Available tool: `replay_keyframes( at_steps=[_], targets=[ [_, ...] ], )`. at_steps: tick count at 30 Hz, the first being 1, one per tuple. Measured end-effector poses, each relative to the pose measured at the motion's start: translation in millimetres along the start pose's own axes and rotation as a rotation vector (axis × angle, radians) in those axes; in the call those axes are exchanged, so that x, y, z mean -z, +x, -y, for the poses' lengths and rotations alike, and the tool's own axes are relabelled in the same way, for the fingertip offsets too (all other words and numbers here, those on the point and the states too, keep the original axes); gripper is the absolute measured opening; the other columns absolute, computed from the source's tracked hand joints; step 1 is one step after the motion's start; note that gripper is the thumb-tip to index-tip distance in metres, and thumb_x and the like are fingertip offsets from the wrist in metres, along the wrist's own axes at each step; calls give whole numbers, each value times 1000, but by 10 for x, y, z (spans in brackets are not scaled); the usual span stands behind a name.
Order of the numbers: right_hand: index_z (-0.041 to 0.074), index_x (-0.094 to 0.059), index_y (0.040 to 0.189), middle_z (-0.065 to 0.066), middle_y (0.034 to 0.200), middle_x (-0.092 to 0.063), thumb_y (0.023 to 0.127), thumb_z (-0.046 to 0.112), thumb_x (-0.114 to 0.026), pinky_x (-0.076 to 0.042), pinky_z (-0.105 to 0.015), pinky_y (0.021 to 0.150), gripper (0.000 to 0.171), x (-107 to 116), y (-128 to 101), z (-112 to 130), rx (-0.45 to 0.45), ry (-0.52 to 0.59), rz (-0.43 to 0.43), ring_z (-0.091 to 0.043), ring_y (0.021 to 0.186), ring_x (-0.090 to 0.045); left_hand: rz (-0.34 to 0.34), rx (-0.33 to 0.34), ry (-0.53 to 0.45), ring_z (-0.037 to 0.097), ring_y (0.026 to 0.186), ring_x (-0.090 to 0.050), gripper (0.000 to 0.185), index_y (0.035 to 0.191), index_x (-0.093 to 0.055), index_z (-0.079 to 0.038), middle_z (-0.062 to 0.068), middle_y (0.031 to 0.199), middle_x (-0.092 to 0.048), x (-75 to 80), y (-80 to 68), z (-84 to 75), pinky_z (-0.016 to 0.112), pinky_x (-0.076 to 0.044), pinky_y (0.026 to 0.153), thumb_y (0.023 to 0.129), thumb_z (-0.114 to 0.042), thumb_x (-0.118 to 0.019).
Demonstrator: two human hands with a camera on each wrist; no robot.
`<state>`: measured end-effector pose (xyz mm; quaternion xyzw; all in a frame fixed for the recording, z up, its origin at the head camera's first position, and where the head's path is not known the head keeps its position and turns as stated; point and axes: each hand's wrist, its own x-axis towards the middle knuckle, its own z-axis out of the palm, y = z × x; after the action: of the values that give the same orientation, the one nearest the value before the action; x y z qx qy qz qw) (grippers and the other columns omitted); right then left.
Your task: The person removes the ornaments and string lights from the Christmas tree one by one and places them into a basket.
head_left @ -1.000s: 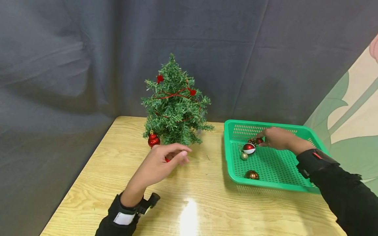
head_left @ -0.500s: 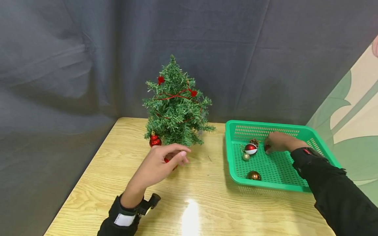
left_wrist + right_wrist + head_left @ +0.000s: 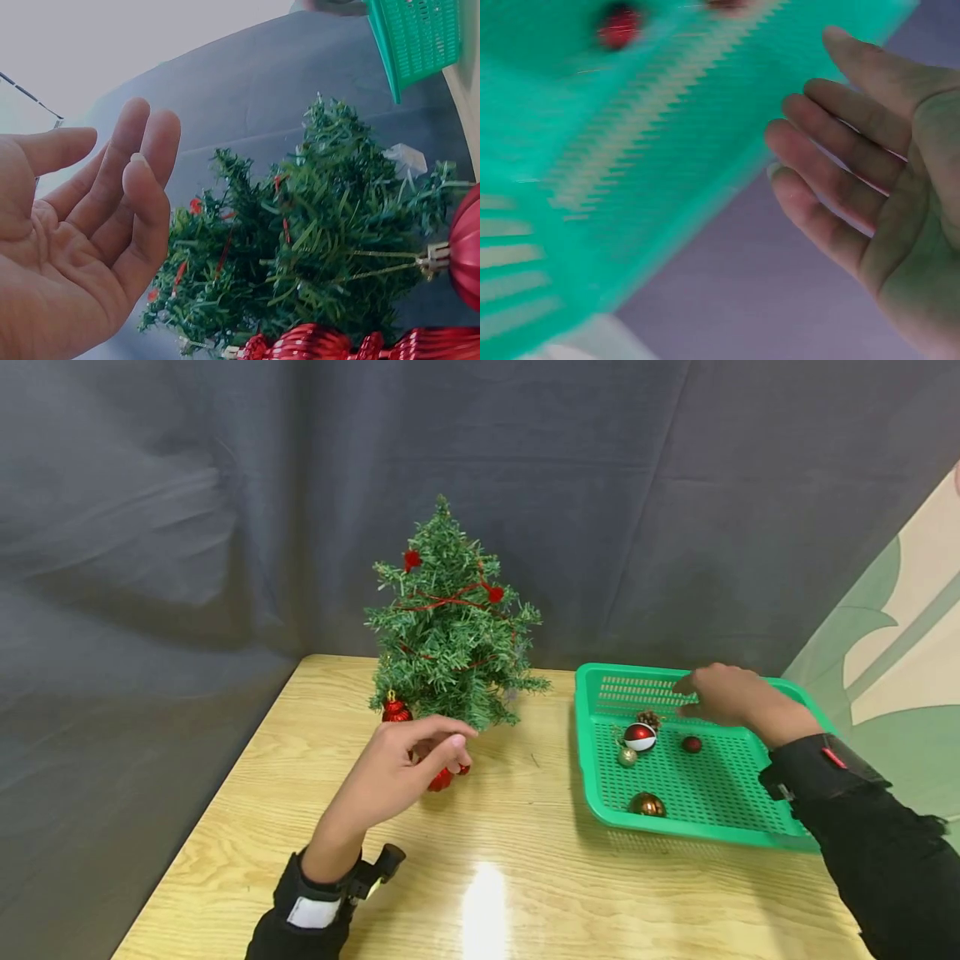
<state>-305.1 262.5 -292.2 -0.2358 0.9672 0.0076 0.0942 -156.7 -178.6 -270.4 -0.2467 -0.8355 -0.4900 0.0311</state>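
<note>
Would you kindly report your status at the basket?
Right grip empty, at green basket. Left grip empty, in front of tree. Dark red ball in basket, unobstructed in head view.

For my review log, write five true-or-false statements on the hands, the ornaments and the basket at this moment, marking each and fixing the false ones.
1. The left hand holds nothing. True.
2. The right hand grips the dark red ball. False: that hand holds nothing, and the ball lies in the green basket.
3. The red-and-white ball and the small gold ball lie side by side. True.
4. In the head view, the basket stands left of the Christmas tree. False: it stands to the right.
5. The bronze ball lies by the basket's near side. True.
</note>
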Motion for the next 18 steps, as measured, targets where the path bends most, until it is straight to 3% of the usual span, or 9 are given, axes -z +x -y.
replay_keyframes(
  at_steps=[5,9,14,18],
  targets=[
    [13,-71,122,-9,112,-74,92,33,-71,-54,-45,70,36,419,-248,633,9,50,-232,-26,95,-70,-44,7,39,6,72,-66,20,116,-71,-20,-3,89,-74,63,1,23,30,-56,64,101,-23,-58],
    [21,-73,117,3,99,-75,94,32,-69,-52,-34,66,26,533,-484,1154,59,185,-439,-14,83,-69,-80,-15,57,7,75,-68,19,114,-72,-18,-4,88,-74,93,6,42,30,-56,69,101,-22,-59],
    [29,-74,109,14,94,-73,93,24,-71,-50,-23,62,16,356,-656,1659,163,369,-611,0,74,-63,-49,33,62,7,70,-65,16,99,-72,-21,-2,86,-73,98,-3,40,29,-54,64,102,-26,-57],
    [31,-74,106,15,96,-72,94,22,-70,-49,-22,61,15,50,-590,1923,213,563,-608,3,74,-60,41,107,91,8,62,-59,18,92,-69,-24,-3,80,-68,60,2,43,26,-51,59,103,-28,-56]
  ],
)
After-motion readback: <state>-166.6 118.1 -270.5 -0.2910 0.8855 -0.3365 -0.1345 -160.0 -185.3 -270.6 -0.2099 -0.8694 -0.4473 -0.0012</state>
